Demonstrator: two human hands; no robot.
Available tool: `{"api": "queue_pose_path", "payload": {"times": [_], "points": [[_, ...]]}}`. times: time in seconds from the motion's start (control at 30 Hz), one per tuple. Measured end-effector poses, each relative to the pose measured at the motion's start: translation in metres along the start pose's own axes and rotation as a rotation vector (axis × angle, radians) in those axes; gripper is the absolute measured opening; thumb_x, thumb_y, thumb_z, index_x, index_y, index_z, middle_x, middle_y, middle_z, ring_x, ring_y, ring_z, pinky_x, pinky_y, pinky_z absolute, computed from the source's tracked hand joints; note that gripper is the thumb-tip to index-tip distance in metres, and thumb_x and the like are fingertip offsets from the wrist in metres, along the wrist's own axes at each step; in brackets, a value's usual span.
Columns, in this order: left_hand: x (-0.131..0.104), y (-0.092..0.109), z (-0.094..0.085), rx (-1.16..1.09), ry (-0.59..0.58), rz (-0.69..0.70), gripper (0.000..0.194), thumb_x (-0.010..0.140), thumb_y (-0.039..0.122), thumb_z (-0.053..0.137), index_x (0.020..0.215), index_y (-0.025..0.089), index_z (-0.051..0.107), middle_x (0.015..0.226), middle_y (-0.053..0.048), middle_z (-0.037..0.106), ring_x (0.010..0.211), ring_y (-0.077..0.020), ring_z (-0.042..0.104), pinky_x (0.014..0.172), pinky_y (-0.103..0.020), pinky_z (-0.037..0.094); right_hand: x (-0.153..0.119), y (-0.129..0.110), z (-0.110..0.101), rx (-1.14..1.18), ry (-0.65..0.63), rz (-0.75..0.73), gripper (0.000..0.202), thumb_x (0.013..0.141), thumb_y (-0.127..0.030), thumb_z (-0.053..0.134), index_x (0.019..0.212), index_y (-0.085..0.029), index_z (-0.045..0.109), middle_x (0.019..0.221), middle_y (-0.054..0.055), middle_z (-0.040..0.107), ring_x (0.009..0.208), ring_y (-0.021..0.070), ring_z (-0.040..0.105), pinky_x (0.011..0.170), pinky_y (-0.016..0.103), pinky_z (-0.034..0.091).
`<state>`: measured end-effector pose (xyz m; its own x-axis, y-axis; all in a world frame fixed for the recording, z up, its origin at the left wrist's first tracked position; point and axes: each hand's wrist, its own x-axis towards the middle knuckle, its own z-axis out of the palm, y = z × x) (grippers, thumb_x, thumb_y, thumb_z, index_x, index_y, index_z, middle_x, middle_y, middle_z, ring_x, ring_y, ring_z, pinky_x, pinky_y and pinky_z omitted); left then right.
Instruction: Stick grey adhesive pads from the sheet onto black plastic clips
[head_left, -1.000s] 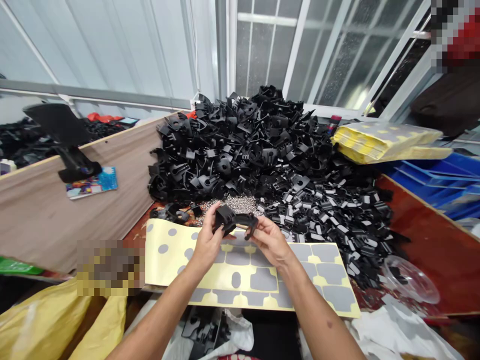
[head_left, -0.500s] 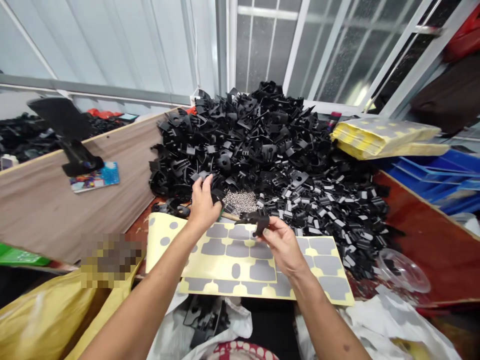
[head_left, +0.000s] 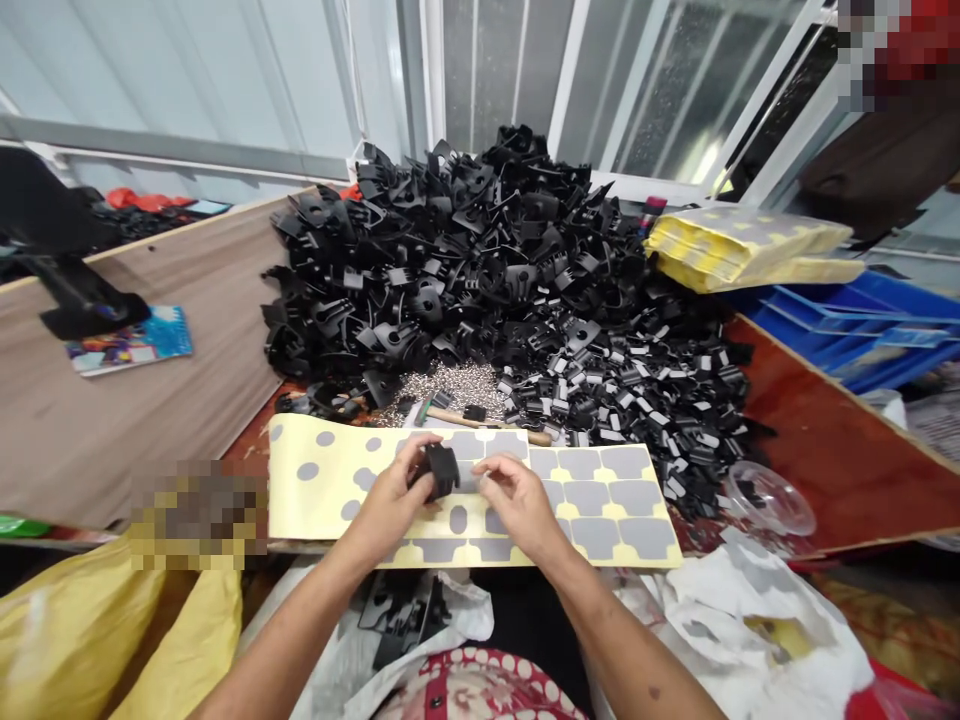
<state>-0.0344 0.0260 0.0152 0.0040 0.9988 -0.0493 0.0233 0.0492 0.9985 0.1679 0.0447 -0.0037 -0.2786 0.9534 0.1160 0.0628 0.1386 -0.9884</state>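
My left hand grips a curved black plastic part between thumb and fingers, above a yellow backing sheet with grey stickers. To the right of it, my right hand is closed, thumb and fingertips together, just over the grey stickers. Whatever is in that pinch is too small to make out. Behind the sheet lie a brush-like tool with a wooden handle and a heap of small shiny metal pieces.
A tall pile of black plastic pieces fills the back, with small black-and-grey parts at right. A clear plastic bowl sits at the right edge. Folded yellow sheets rest on blue trays. A black stand is on the left board.
The black plastic part has passed from my right hand to my left. My left hand has drawn back from the pile, and my right hand has shifted left over the sheet.
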Motion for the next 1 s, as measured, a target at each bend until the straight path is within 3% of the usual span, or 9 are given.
{"api": "queue_pose_path", "payload": {"times": [0.13, 0.23, 0.33, 0.4, 0.47, 0.53, 0.73, 0.87, 1.0], "points": [[0.01, -0.006, -0.011, -0.336, 0.112, -0.221, 0.063, 0.077, 0.017, 0.075, 0.134, 0.029, 0.051, 0.106, -0.004, 0.065, 0.082, -0.0225, 0.075, 0.062, -0.031, 0.064, -0.007, 0.024, 0.0, -0.373, 0.104, -0.192, 0.026, 0.089, -0.009, 0.048, 0.092, -0.021, 0.07, 0.105, 0.009, 0.07, 0.106, 0.0245, 0.062, 0.095, 0.04, 0.049], [0.015, -0.015, -0.015, -0.497, 0.189, -0.338, 0.057, 0.076, 0.006, 0.073, 0.125, 0.025, 0.051, 0.1, -0.007, 0.068, 0.077, -0.0243, 0.079, 0.062, -0.028, 0.064, -0.011, 0.034, 0.001, -0.407, 0.074, -0.171, 0.03, 0.087, -0.006, 0.045, 0.092, -0.022, 0.069, 0.104, 0.008, 0.071, 0.107, 0.0256, 0.062, 0.097, 0.042, 0.047], [0.019, -0.025, -0.018, -0.569, 0.244, -0.362, 0.042, 0.08, 0.004, 0.069, 0.113, 0.023, 0.05, 0.1, -0.007, 0.07, 0.078, -0.0252, 0.08, 0.065, -0.029, 0.065, -0.009, 0.029, -0.009, -0.238, -0.023, -0.024, 0.024, 0.086, -0.012, 0.05, 0.092, -0.023, 0.07, 0.105, 0.006, 0.074, 0.108, 0.0243, 0.064, 0.099, 0.04, 0.047], [0.022, -0.03, -0.019, -0.577, 0.255, -0.346, 0.039, 0.081, 0.004, 0.069, 0.11, 0.023, 0.051, 0.1, -0.006, 0.069, 0.078, -0.0249, 0.08, 0.067, -0.031, 0.066, -0.007, 0.02, -0.022, -0.006, -0.217, 0.112, 0.016, 0.086, -0.019, 0.054, 0.09, -0.022, 0.069, 0.099, 0.006, 0.076, 0.104, 0.024, 0.067, 0.098, 0.039, 0.048], [0.024, -0.033, -0.019, -0.577, 0.262, -0.314, 0.042, 0.08, 0.005, 0.07, 0.113, 0.025, 0.053, 0.103, -0.004, 0.068, 0.08, -0.024, 0.08, 0.068, -0.032, 0.067, -0.005, 0.01, -0.034, 0.234, -0.431, 0.21, 0.013, 0.086, -0.027, 0.057, 0.089, -0.019, 0.068, 0.093, 0.007, 0.076, 0.097, 0.0244, 0.069, 0.097, 0.04, 0.048], [0.024, -0.033, -0.018, -0.567, 0.266, -0.286, 0.051, 0.078, 0.005, 0.072, 0.119, 0.028, 0.054, 0.106, -0.003, 0.067, 0.08, -0.0227, 0.079, 0.067, -0.032, 0.066, -0.005, 0.003, -0.041, 0.387, -0.496, 0.212, 0.016, 0.084, -0.033, 0.062, 0.091, -0.019, 0.065, 0.092, 0.009, 0.076, 0.095, 0.0251, 0.069, 0.096, 0.041, 0.048], [-0.007, -0.011, -0.001, -0.617, 0.179, -0.263, 0.055, 0.079, 0.022, 0.081, 0.128, 0.032, 0.059, 0.103, -0.001, 0.062, 0.08, -0.0145, 0.068, 0.069, -0.028, 0.062, -0.008, 0.001, -0.016, 0.174, 0.016, 0.0, 0.024, 0.075, -0.019, 0.076, 0.091, -0.024, 0.059, 0.084, -0.001, 0.064, 0.084, 0.0174, 0.061, 0.083, 0.031, 0.048], [-0.03, -0.002, 0.014, -0.758, 0.089, -0.307, 0.045, 0.088, 0.043, 0.074, 0.129, 0.031, 0.061, 0.108, -0.004, 0.065, 0.084, -0.0167, 0.065, 0.07, -0.029, 0.06, -0.011, -0.006, 0.006, -0.002, 0.098, -0.077, 0.014, 0.082, -0.017, 0.069, 0.091, -0.024, 0.06, 0.086, 0.0, 0.064, 0.086, 0.0182, 0.062, 0.084, 0.031, 0.049], [-0.037, -0.004, 0.022, -0.841, 0.066, -0.312, 0.04, 0.09, 0.048, 0.07, 0.125, 0.029, 0.062, 0.104, -0.004, 0.066, 0.085, -0.0209, 0.067, 0.072, -0.037, 0.061, -0.01, -0.009, 0.018, -0.065, 0.115, -0.114, 0.009, 0.084, -0.017, 0.066, 0.088, -0.023, 0.06, 0.085, 0.001, 0.064, 0.085, 0.0181, 0.061, 0.082, 0.031, 0.048]]}}
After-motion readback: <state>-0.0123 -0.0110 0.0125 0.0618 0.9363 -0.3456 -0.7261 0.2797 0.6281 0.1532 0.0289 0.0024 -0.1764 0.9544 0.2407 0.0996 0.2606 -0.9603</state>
